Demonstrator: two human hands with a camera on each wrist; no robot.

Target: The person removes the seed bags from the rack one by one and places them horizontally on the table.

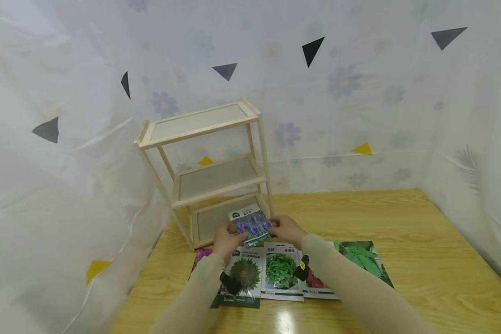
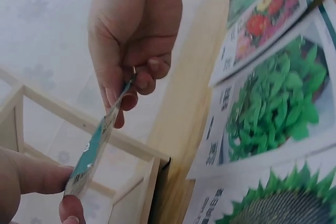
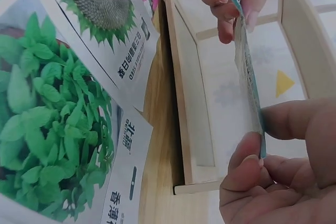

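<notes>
A seed packet with purple flowers [image 1: 252,225] is held up between both hands, just in front of the shelf's lowest tier. My left hand [image 1: 227,240] pinches its left edge between thumb and fingers, while my right hand [image 1: 289,229] pinches the right edge. From the side, the right wrist view shows the thin packet [image 3: 248,77] nearly edge-on. Beneath the hands lie a sunflower seed packet [image 1: 245,273], a packet with green mint-like leaves [image 1: 281,271] and a packet with red flowers [image 1: 315,284], partly covered by the right forearm.
A pale wooden three-tier shelf [image 1: 217,185] stands at the back left of the wooden table [image 1: 421,260]. A green-leaf packet [image 1: 363,260] lies at the row's right end; a pink-flower packet [image 1: 202,254] shows at its left. Patterned sheeting [image 1: 275,93] hangs behind.
</notes>
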